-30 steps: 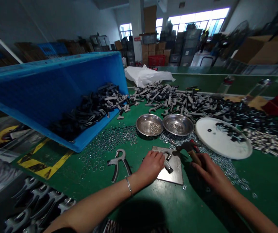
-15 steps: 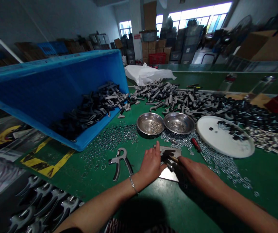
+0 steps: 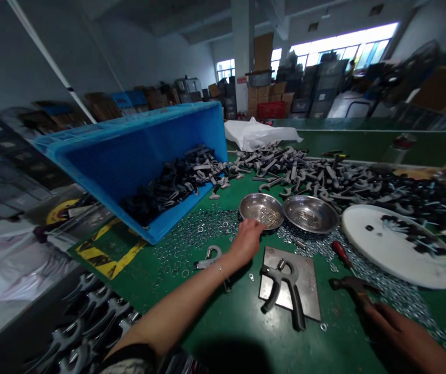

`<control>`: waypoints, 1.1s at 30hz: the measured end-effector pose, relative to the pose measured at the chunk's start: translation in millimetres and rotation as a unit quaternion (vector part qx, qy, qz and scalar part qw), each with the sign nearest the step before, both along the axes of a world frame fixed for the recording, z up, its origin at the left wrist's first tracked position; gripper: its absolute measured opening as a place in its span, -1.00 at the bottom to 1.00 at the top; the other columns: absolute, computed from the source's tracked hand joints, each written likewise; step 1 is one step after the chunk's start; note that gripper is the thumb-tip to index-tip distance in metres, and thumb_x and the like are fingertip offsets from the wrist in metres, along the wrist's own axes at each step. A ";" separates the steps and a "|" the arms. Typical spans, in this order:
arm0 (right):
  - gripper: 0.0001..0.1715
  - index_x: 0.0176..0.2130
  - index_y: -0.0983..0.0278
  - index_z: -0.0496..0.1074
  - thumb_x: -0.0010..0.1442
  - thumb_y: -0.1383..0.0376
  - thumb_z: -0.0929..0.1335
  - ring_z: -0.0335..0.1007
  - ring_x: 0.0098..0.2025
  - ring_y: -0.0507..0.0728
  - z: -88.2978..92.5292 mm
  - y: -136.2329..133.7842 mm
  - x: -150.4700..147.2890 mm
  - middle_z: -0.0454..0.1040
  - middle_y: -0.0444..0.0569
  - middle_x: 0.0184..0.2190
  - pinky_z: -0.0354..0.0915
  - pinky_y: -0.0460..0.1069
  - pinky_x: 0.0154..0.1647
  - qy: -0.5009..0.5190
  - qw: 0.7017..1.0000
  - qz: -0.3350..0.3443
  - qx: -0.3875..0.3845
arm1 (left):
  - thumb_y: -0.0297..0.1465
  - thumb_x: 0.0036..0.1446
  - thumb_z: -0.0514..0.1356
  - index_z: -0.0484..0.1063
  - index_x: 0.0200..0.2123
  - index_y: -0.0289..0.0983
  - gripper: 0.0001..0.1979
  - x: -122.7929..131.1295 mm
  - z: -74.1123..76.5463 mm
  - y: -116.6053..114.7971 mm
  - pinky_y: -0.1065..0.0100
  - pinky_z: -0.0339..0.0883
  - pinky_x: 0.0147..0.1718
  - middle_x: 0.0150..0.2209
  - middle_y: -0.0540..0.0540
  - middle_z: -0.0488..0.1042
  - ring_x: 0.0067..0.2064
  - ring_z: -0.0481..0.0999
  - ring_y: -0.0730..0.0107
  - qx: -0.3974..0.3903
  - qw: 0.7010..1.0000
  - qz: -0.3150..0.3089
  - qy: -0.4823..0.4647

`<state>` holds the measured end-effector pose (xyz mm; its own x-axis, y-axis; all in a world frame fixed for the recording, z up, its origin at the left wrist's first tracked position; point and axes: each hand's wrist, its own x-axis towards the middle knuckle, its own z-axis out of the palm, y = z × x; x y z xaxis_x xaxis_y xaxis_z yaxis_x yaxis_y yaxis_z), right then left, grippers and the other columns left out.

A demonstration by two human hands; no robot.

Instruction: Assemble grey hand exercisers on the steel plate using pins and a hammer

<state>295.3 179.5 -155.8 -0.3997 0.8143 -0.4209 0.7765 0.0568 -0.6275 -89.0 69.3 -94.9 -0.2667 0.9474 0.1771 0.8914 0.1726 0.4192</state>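
My left hand [image 3: 248, 238] reaches to the front rim of the left steel bowl [image 3: 251, 203], which holds small metal pieces. Its fingers are bent together, and whatever lies between the fingertips is hidden. My right hand [image 3: 394, 322] is closed around the handle of a hammer [image 3: 353, 283], held low over the table at the right. Between my hands a grey and black hand grip trainer [image 3: 284, 285] with a spring lies on a square metal plate [image 3: 311, 296]. A second hand grip trainer [image 3: 214, 253] is partly covered by my left forearm.
A tipped blue crate [image 3: 137, 140] holds black and grey handles, with more heaped behind the bowls. The right steel bowl [image 3: 311, 213], a red screwdriver [image 3: 341, 253] and a white tray [image 3: 394, 259] stand right. Washers and rings [image 3: 203, 228] are scattered. Finished-looking grip trainers [image 3: 67, 332] fill the lower left.
My left hand has left the plate and moved up to the left bowl. My right hand has drawn the hammer away to the right, uncovering the hand grip trainer. The view has shifted left.
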 end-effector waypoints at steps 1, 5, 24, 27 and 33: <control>-0.53 -0.46 0.11 0.50 0.10 -0.16 0.28 0.55 -0.41 0.37 0.0 4.0 -1.5 0.58 0.30 -0.41 0.38 0.26 -0.28 -0.019 0.999 0.024 0.020 | -0.65 0.17 0.03 0.48 0.03 -0.24 -0.56 -9.4 7.3 11.3 0.13 0.23 0.04 -0.09 -0.19 0.45 0.04 0.34 0.13 -0.012 0.999 -0.013 0.048; -0.48 -0.44 0.15 0.47 0.23 -0.13 0.21 0.54 -0.42 0.36 18.5 21.6 -15.6 0.57 0.28 -0.42 0.35 0.22 -0.32 -0.110 0.981 0.104 0.124 | -0.61 0.24 -0.01 0.49 -0.10 -0.37 -0.69 -11.5 24.5 31.9 0.06 0.16 0.10 -0.09 -0.27 0.43 0.06 0.30 0.07 -0.009 0.998 -0.027 0.064; -0.60 -0.19 0.18 0.36 0.29 -0.07 0.25 0.58 -0.35 0.24 71.7 -9.8 -125.1 0.60 0.02 -0.38 0.48 0.13 -0.24 0.268 0.962 0.014 0.040 | -0.23 0.10 0.33 0.36 0.06 -0.20 -0.53 64.6 -36.9 -64.9 0.11 0.14 0.13 0.04 -0.13 0.35 0.10 0.25 0.10 -0.028 0.986 -0.048 -0.158; -0.63 -0.23 0.15 0.32 0.26 -0.08 0.30 0.58 -0.39 0.24 50.4 -46.5 -150.2 0.61 0.01 -0.36 0.52 0.13 -0.31 0.345 0.938 -0.014 -0.015 | -0.21 0.10 0.32 0.40 -0.01 -0.19 -0.60 64.9 -37.3 -64.0 0.12 0.16 0.09 0.01 -0.12 0.36 0.08 0.26 0.10 -0.040 0.985 -0.044 -0.159; -0.65 -0.21 0.13 0.27 0.30 -0.08 0.27 0.57 -0.39 0.25 22.9 -51.9 -159.9 0.61 0.04 -0.32 0.51 0.14 -0.36 0.344 0.938 -0.025 -0.022 | -0.23 0.09 0.33 0.39 -0.04 -0.19 -0.61 62.7 -36.1 -60.3 0.18 0.18 0.05 -0.04 -0.09 0.38 0.04 0.29 0.16 -0.044 0.984 -0.040 -0.165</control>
<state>135.4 127.6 -132.8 -0.5510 0.8271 -0.1108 0.1872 -0.0069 -0.9823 -26.3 9.0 -131.0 -0.2197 0.9755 0.0090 0.7211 0.1562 0.6750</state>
